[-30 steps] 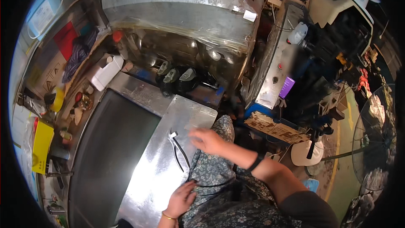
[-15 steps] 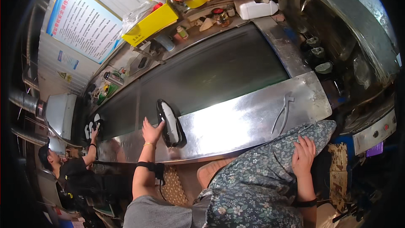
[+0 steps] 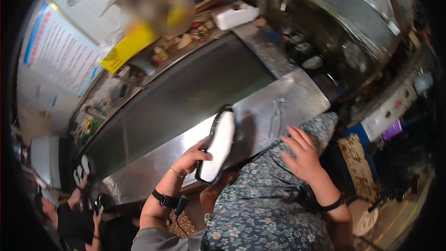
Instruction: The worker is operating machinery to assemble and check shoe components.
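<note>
My left hand (image 3: 190, 159) grips a white shoe sole with a black rim (image 3: 217, 145) and holds it lifted above the near edge of the steel table (image 3: 153, 172). My right hand (image 3: 304, 152) rests flat, fingers spread, on the floral cloth over my lap (image 3: 265, 204). A pair of metal pliers (image 3: 276, 116) lies on the steel surface just beyond my right hand, not touched.
A dark conveyor belt (image 3: 186, 97) runs along the table's far side. Beyond it a cluttered shelf holds a white jug (image 3: 233, 16) and a yellow box (image 3: 125, 49). Another person (image 3: 74, 214) sits at lower left, holding soles. A large metal machine (image 3: 344, 23) stands at right.
My left hand has lifted the sole off the steel table and brought it closer to me. My right hand stays on my lap. The view has swung slightly to the right.
</note>
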The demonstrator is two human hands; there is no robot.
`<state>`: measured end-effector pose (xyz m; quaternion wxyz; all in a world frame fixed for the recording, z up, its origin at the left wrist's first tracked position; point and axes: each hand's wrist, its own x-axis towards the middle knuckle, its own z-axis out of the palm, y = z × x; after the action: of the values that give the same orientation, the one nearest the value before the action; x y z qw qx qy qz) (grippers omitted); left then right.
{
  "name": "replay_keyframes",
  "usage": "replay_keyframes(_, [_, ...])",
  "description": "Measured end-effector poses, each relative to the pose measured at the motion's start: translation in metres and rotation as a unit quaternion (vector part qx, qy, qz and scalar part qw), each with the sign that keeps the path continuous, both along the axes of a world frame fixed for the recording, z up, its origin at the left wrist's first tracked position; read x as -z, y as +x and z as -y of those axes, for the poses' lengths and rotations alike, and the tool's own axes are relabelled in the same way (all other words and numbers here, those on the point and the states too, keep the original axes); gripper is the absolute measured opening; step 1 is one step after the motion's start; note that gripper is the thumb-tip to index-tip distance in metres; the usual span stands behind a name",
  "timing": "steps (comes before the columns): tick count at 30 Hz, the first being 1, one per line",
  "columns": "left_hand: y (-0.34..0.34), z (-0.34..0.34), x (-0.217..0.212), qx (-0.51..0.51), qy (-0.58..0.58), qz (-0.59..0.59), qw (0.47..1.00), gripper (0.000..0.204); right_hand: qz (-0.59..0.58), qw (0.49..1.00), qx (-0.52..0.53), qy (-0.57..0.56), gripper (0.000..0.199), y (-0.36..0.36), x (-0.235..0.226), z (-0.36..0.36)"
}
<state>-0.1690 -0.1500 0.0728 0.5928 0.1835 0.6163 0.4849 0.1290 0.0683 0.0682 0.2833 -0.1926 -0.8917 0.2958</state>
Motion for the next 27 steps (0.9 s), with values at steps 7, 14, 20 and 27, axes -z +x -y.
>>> replay_keyframes(7, [0.046,-0.114,-0.020,0.409,0.100,0.198,0.885,0.066,0.218,0.973,-0.025,-0.063,0.063,0.038,-0.043,0.023])
replay_keyframes(14, [0.180,-0.143,0.038,-0.048,0.068,0.225,0.971,0.046,0.004,0.911,0.251,-0.328,0.055,0.089,0.058,0.053])
replay_keyframes(20, [0.234,-0.188,-0.001,0.104,0.138,0.131,0.976,0.042,-0.010,0.992,0.089,0.084,0.052,0.122,-0.044,0.009])
replay_keyframes(27, [0.252,-0.184,-0.023,0.208,0.149,0.157,0.954,0.038,0.096,0.991,0.060,0.068,0.044,0.143,-0.083,0.023])
